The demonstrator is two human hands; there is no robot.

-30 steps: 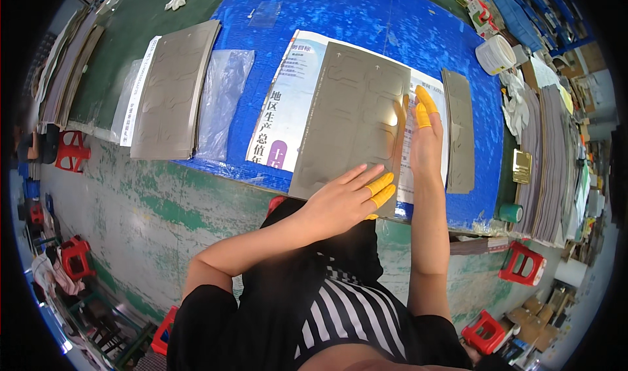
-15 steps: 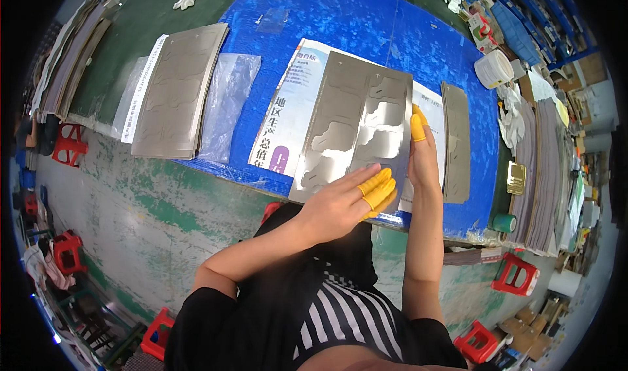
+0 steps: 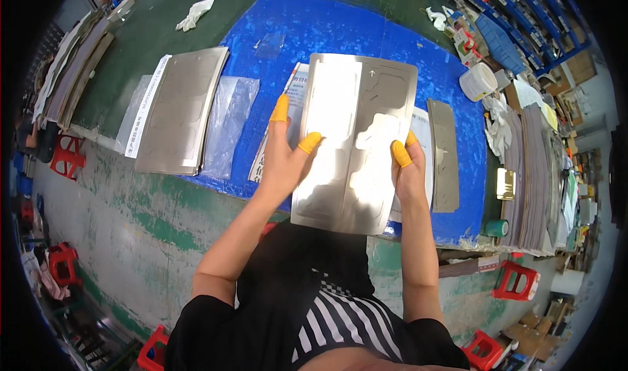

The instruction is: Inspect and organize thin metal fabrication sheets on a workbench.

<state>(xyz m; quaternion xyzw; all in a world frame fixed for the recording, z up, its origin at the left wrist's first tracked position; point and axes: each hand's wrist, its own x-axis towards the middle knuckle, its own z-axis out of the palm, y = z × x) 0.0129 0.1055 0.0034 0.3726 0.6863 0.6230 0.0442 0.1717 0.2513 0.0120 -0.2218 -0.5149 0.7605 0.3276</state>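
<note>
Silver, shiny flat sheet (image 3: 383,103) with wavy shapes, over the near edge of the blue-topped table (image 3: 340,21) | your right hand (image 3: 411,176): grip pinching its right side | your left hand (image 3: 286,165): thumb on its left edge, can't tell if holding

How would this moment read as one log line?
Left hand: holds shiny sheet, left edge | Right hand: holds same sheet, right edge | Newspaper: partly hidden behind sheet
</note>
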